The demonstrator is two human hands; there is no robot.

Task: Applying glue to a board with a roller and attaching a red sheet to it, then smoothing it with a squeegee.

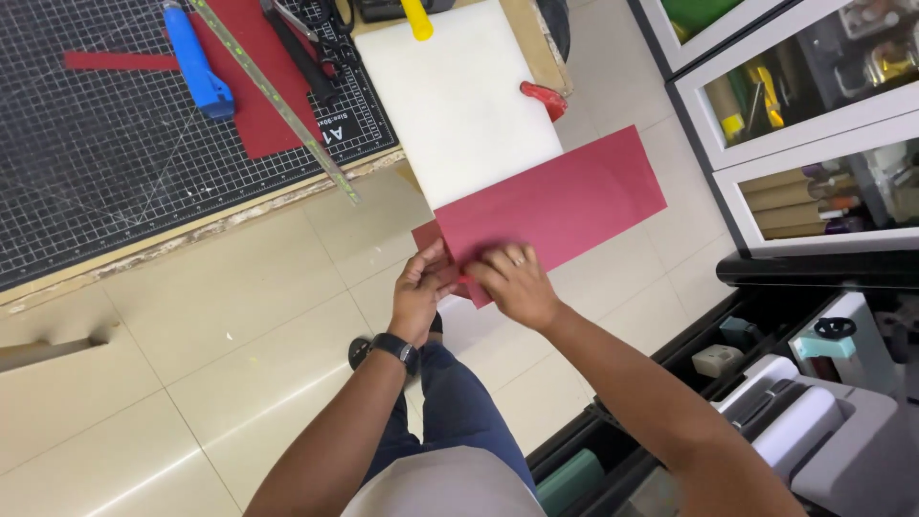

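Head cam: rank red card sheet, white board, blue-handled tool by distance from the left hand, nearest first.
From the left hand:
1. Red card sheet, held at its near corner.
2. White board, just beyond, over the sheet's far edge.
3. Blue-handled tool, far off on the cutting mat, upper left.

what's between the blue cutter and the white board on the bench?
Head view: a metal ruler runs diagonally between the blue cutter and white board, over red paper; black tools lie there too.
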